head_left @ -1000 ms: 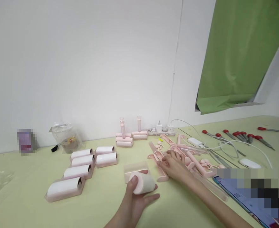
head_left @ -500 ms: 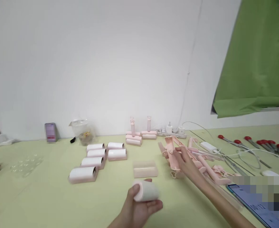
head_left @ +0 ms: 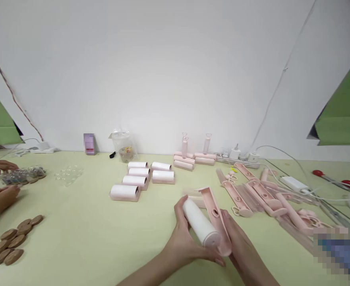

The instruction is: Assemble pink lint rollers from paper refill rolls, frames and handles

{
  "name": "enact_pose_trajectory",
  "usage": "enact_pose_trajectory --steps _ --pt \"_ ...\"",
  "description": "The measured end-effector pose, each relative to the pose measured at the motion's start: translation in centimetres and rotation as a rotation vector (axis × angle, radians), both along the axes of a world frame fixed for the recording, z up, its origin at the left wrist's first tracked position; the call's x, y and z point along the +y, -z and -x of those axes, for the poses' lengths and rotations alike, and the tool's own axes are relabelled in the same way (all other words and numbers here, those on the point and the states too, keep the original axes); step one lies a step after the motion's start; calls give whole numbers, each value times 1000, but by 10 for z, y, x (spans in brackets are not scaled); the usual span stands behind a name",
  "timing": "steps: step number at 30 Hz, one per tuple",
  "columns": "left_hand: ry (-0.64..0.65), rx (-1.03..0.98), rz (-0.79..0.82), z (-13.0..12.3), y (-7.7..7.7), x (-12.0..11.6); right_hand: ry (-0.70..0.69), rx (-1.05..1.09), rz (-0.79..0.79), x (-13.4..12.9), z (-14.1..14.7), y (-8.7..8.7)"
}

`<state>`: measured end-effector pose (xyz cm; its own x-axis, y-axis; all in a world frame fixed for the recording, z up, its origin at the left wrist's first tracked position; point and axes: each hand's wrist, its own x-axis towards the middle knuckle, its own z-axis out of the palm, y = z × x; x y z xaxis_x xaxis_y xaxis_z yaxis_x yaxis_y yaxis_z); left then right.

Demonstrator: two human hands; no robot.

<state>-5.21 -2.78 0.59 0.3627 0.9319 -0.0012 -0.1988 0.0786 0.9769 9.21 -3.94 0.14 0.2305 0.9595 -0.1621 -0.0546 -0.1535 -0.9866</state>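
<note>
Presently, lower right of centre, the left hand [head_left: 181, 239] clasps a roll [head_left: 197, 219] and the right hand [head_left: 239, 235] a holder [head_left: 217, 222], apparently not yet joined; three rollers [head_left: 184, 162] at mid-frame look assembled, while other rolls [head_left: 163, 176] left of centre and spare holders [head_left: 233, 192] at right lie separate.
</note>
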Motion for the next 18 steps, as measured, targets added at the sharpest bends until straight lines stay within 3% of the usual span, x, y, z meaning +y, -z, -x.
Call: enact_pose_trajectory --steps 4,10,18 --pt "-44 162 -153 1 -1 -3 -58 48 -16 -5 10 -5" --pt "-154 140 -434 -1 11 -1 -40 4 25 -16 22 -14" --pt "-127 127 -572 4 8 0 8 -100 -24 -17 19 -6"
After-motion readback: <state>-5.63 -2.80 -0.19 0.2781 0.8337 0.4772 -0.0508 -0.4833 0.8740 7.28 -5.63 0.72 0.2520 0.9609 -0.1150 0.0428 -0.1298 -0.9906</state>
